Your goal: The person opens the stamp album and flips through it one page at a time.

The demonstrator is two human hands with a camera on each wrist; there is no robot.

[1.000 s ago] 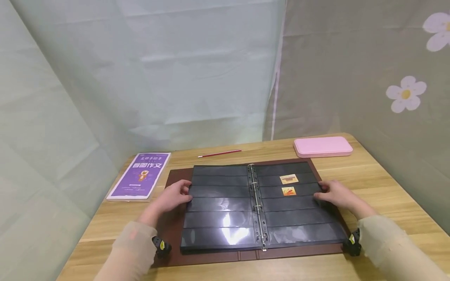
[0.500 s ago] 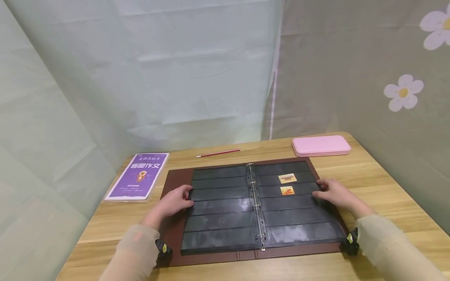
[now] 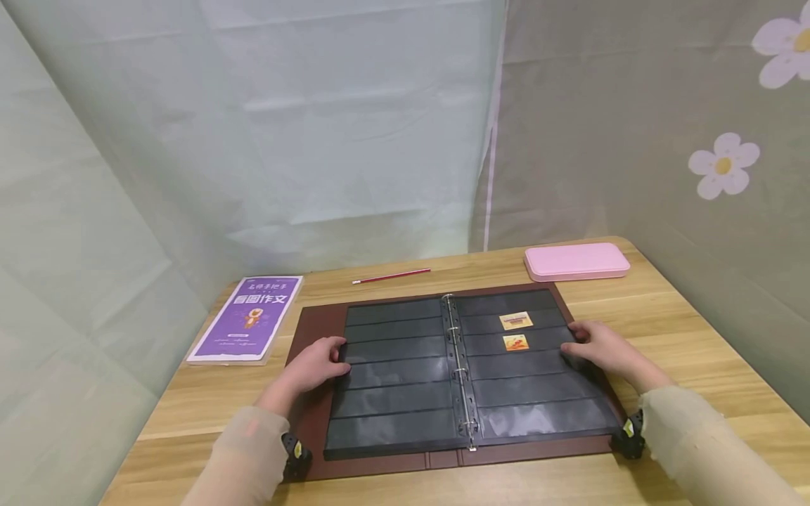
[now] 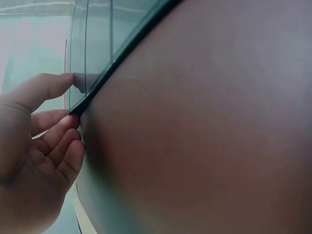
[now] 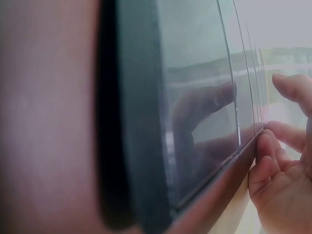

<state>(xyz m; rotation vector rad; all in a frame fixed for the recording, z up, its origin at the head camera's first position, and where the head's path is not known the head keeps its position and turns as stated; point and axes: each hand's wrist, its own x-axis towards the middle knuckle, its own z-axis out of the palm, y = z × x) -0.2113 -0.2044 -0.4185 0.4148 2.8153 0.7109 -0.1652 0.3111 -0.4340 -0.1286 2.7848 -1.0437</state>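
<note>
An open ring binder (image 3: pixel 316 393) with a dark brown cover lies on the table, its black pages divided into clear strip pockets. My left hand (image 3: pixel 314 367) pinches the outer edge of the left page stack (image 3: pixel 392 379), thumb on top and fingers at the edge, as the left wrist view shows. At the right page (image 3: pixel 525 386) my right hand (image 3: pixel 601 348) touches the outer edge with its fingertips; in the right wrist view its thumb stands off the page. Two small stamp-like pieces sit in the right page's upper pockets, a pale yellow one (image 3: pixel 515 320) above an orange one (image 3: pixel 515 342).
A purple book (image 3: pixel 247 320) lies at the table's left. Behind the binder are a red pencil (image 3: pixel 392 276) and, further right, a pink case (image 3: pixel 576 261). Hanging cloth (image 3: pixel 354 140) encloses the table's back and sides.
The bright glare on the left pages has faded, and their upper outer corner sits slightly lower. My left hand has shifted slightly toward me with the page edge. The right hand stays at its edge.
</note>
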